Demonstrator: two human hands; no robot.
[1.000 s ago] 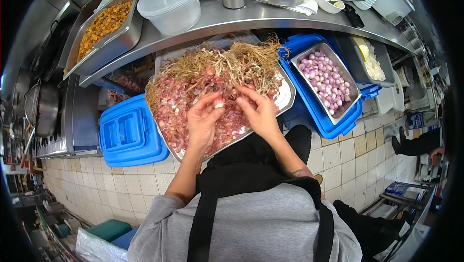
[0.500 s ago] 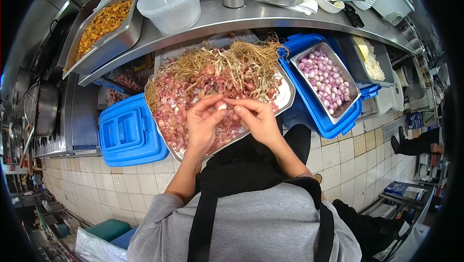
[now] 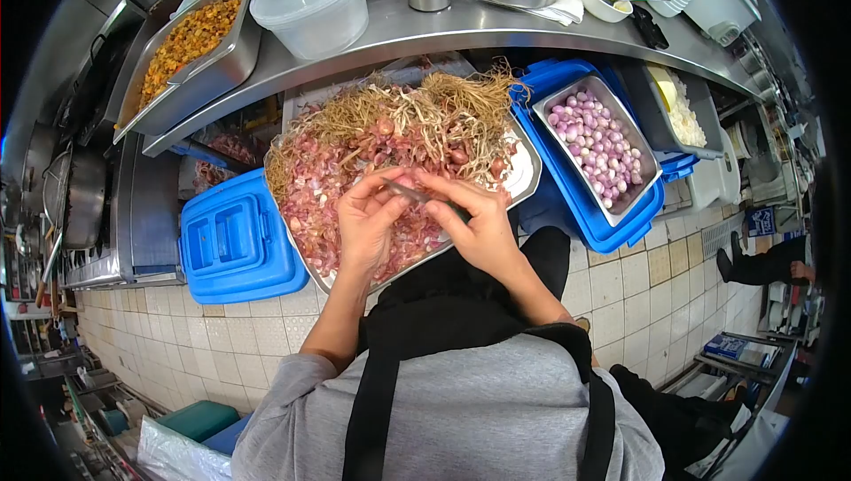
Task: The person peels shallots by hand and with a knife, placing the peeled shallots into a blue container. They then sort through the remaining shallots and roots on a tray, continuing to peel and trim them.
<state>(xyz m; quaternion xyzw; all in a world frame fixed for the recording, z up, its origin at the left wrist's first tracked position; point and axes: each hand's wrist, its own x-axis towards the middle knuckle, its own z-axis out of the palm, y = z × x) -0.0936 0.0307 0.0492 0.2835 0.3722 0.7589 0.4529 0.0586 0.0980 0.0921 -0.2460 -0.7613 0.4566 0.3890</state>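
My left hand (image 3: 366, 219) is closed, its thumb and fingers pinching a small shallot (image 3: 407, 180) that is mostly covered by fingers and blade. My right hand (image 3: 480, 226) grips a small knife (image 3: 404, 189), whose short grey blade points left across the shallot between both hands. Beneath them lies a large metal tray (image 3: 525, 190) heaped with reddish shallot skins (image 3: 324, 206), dry stringy roots (image 3: 474, 91) and a few unpeeled shallots (image 3: 459, 156).
To the right, a metal pan (image 3: 644, 181) of peeled shallots (image 3: 596, 140) rests on a blue lid (image 3: 620, 237). Another blue lid (image 3: 226, 246) sits left. A steel shelf (image 3: 390, 33) runs ahead, carrying a plastic tub (image 3: 315, 11) and a pan of diced food (image 3: 191, 46). Another person's legs (image 3: 767, 261) show far right.
The knife blade has come into sight across the shallot, which showed pale between my fingertips before. My hands have shifted slightly, with the right fingers curled more around the knife.
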